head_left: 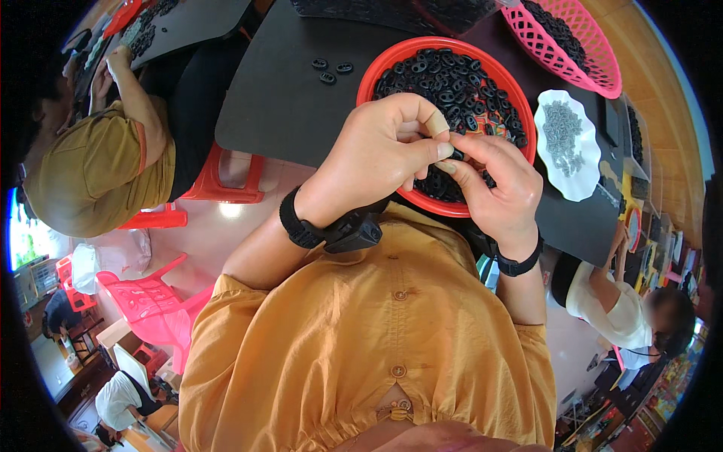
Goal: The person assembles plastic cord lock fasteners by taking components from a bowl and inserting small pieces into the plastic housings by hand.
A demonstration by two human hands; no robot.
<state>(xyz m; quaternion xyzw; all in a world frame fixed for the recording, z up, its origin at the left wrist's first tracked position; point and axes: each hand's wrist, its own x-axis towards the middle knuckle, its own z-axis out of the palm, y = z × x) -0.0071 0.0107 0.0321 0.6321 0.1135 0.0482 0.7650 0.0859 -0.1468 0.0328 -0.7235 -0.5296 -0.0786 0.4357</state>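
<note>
My left hand [390,149] and my right hand [498,187] meet over the near part of a round red tray [364,84]. Thumbs and forefingers of both are pinched together on a small black piece [456,154], which the fingertips mostly cover. Many black oval pieces with two holes [431,74] fill the tray, and some printed orange and green shows between them. Three similar loose black pieces [327,77] lie on the dark table left of the tray. To the right, a white wavy-edged dish [549,162] holds small grey pieces [562,134].
A pink openwork basket [529,39] of dark pieces stands at the far right. Behind the tray is a clear bin [376,13]. One person [113,162] works at another table on the left; another [614,301] is at the right. A pink chair [154,297] stands at the left.
</note>
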